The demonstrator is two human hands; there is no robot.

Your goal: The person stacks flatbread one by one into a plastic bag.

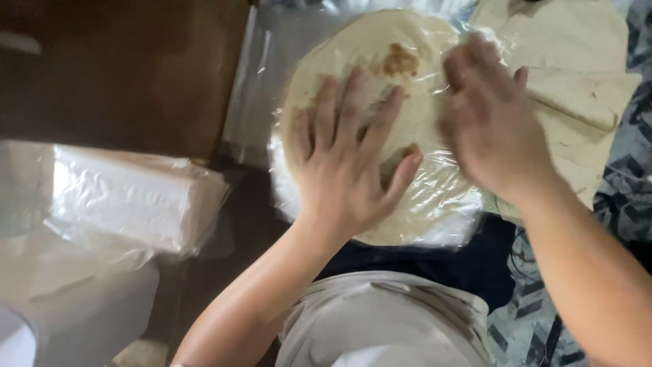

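A round pale flatbread (pixel 401 41) with brown toasted spots lies under clear plastic film (pixel 441 204) in the upper middle. My left hand (pixel 350 160) rests flat on it, fingers spread, palm pressing the film down. My right hand (pixel 492 122) is blurred at the flatbread's right edge, fingers apart, touching the film there. Neither hand grips anything that I can see.
More flatbreads (pixel 577 88), some folded, lie to the right on a patterned grey cloth (pixel 625 183). A stack of white paper in clear wrap (pixel 136 197) sits at the left. Dark wood (pixel 122 68) fills the upper left. My pale apron (pixel 380 319) is below.
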